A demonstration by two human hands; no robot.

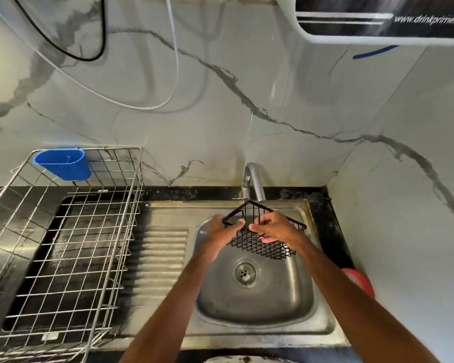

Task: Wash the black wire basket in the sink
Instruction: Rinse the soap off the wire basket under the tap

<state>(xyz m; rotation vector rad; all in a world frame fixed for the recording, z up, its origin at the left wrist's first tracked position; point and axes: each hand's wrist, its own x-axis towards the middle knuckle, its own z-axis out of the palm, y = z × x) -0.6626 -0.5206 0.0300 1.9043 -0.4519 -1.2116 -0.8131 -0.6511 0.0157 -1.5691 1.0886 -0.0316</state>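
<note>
The black wire basket (257, 244) hangs tilted over the steel sink (257, 305), just under the grey tap (252, 182). My left hand (220, 231) holds its near left rim, thumb lying along the top wire. From the right, my right hand (275, 226) grips the front rim, fingers curled through the mesh. The basket's far right corner is hidden behind my right hand. No running water is visible at the spout.
A large steel wire dish rack (63, 244) with a blue plastic cup holder (63, 163) fills the counter on the left. The ribbed drainboard (163, 252) lies between rack and bowl. A red item (359, 281) sits at the sink's right edge. A white appliance (378, 19) hangs overhead.
</note>
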